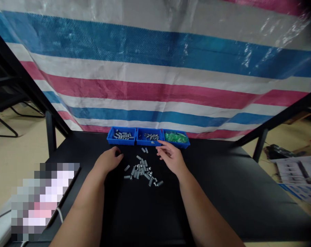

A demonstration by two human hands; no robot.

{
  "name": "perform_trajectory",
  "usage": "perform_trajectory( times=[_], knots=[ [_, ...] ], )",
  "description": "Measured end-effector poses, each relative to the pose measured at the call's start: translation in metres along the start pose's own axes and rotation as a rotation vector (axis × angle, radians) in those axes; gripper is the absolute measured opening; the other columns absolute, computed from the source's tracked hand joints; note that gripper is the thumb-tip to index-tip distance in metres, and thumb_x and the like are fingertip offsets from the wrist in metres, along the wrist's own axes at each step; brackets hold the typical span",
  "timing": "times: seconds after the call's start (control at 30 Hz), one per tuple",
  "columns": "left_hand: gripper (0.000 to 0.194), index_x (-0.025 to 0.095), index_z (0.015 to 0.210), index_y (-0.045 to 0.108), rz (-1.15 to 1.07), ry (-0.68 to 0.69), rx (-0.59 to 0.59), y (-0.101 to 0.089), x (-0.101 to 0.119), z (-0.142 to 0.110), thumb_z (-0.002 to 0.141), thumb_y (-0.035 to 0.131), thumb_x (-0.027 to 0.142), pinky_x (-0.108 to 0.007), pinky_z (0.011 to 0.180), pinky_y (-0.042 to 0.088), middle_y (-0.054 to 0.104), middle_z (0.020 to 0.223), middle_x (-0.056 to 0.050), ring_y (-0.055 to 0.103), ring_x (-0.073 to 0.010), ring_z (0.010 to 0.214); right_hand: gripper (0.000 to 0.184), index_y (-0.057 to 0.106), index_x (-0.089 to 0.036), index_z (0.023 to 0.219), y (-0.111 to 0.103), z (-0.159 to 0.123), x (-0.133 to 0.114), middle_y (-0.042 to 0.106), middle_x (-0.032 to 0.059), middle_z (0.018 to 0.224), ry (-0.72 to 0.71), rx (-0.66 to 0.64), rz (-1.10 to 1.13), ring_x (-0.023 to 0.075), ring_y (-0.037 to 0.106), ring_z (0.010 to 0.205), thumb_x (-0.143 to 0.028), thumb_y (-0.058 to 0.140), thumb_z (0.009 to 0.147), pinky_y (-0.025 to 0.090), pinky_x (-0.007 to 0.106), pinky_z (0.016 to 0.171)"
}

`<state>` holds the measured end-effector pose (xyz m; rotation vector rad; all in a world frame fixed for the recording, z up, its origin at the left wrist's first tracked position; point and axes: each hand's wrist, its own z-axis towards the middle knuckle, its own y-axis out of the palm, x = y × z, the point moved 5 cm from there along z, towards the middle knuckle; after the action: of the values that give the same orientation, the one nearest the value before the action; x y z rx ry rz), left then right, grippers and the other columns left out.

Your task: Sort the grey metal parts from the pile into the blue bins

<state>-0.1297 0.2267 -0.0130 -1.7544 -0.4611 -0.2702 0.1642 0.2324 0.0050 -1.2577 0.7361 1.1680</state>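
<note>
My left hand [109, 160] rests low over the black table, just in front of the left blue bin [121, 141]. Its fingers curve down with a gap to the thumb, and nothing shows between them; the far fingertips are hidden. My right hand [170, 156] reaches towards the front rim of the middle blue bin [148, 143], index finger stretched out and the other fingers loosely bent apart. No object is visible in it. Between the hands lies a loose pile of small grey metal cylinders [142, 169] mixed with small shiny metal pieces. Two cylinders [144, 150] lie nearer the bins.
Grey cylinders [124, 136] fill part of the left bin, small shiny metal parts [152, 137] the middle one. The right blue bin [184, 145] holds green plastic-looking material [175, 137]. A blurred-out flat device [51, 195] with a white cable lies left. A striped sheet [155, 92] hangs behind.
</note>
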Motion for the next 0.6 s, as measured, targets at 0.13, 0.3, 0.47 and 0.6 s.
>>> perform_trajectory(
  times=[0.13, 0.3, 0.47, 0.6],
  knots=[
    [0.035, 0.022, 0.107, 0.064, -0.008, 0.009, 0.001, 0.0, -0.001, 0.001, 0.086, 0.051, 0.046, -0.038, 0.083, 0.049, 0.074, 0.104, -0.012, 0.069, -0.0297, 0.097, 0.035, 0.067, -0.022, 0.12, 0.003, -0.002, -0.005, 0.073, 0.0088, 0.105, -0.032, -0.043, -0.113, 0.0156, 0.066, 0.072, -0.037, 0.065, 0.088, 0.052, 0.027, 0.059],
    [0.034, 0.022, 0.105, 0.064, -0.005, -0.002, -0.002, 0.0, -0.001, 0.0, 0.086, 0.051, 0.047, -0.037, 0.08, 0.049, 0.074, 0.101, -0.011, 0.069, -0.0292, 0.093, 0.012, 0.073, -0.021, 0.092, 0.025, -0.014, -0.007, 0.07, 0.0004, 0.073, -0.005, -0.446, -0.297, 0.0115, 0.06, 0.058, -0.029, 0.068, 0.085, 0.045, 0.023, 0.056],
    [0.034, 0.022, 0.106, 0.064, 0.001, 0.0, -0.002, -0.001, 0.001, 0.0, 0.086, 0.051, 0.046, -0.038, 0.079, 0.049, 0.074, 0.1, -0.011, 0.069, -0.0298, 0.092, 0.014, 0.072, -0.023, 0.095, 0.039, -0.018, -0.01, 0.07, -0.0012, 0.07, 0.02, -0.486, -0.39, 0.0118, 0.061, 0.06, -0.02, 0.065, 0.084, 0.042, 0.023, 0.059],
    [0.033, 0.021, 0.106, 0.064, -0.006, -0.002, 0.0, -0.001, 0.001, 0.0, 0.087, 0.052, 0.045, -0.037, 0.079, 0.049, 0.074, 0.101, -0.012, 0.069, -0.0295, 0.093, 0.012, 0.07, -0.021, 0.082, 0.039, -0.018, -0.012, 0.068, -0.0013, 0.065, 0.038, -0.472, -0.419, 0.0122, 0.06, 0.058, -0.013, 0.061, 0.081, 0.04, 0.023, 0.057]
  ],
)
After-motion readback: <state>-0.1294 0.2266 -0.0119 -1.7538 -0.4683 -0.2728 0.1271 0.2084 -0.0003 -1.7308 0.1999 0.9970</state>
